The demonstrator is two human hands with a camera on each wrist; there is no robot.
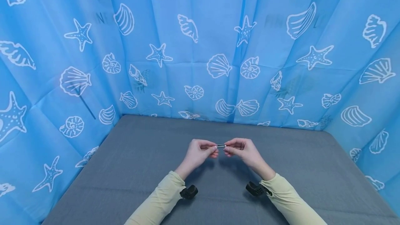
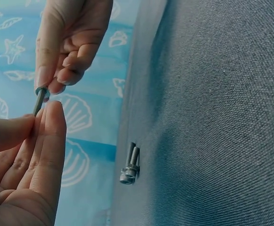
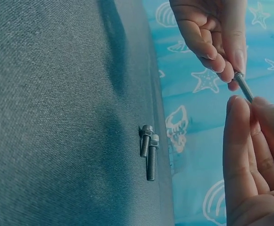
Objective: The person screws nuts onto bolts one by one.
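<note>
Between both hands is a slim metal bolt with a threaded shank. My left hand pinches one end of it between thumb and fingertips, and my right hand pinches the other end the same way. A small ring-like collar shows by the right hand's fingertips in the left wrist view. Fingers cover both tips of the bolt, so what sits there is partly hidden. Seen from the head, only small metal lines show in the gap between the hands.
Two more bolts, each apparently with a nut near its head, lie side by side on the grey cloth-covered table; the longer bolt is beside the shorter bolt. A blue shell-print curtain surrounds the table's back and sides.
</note>
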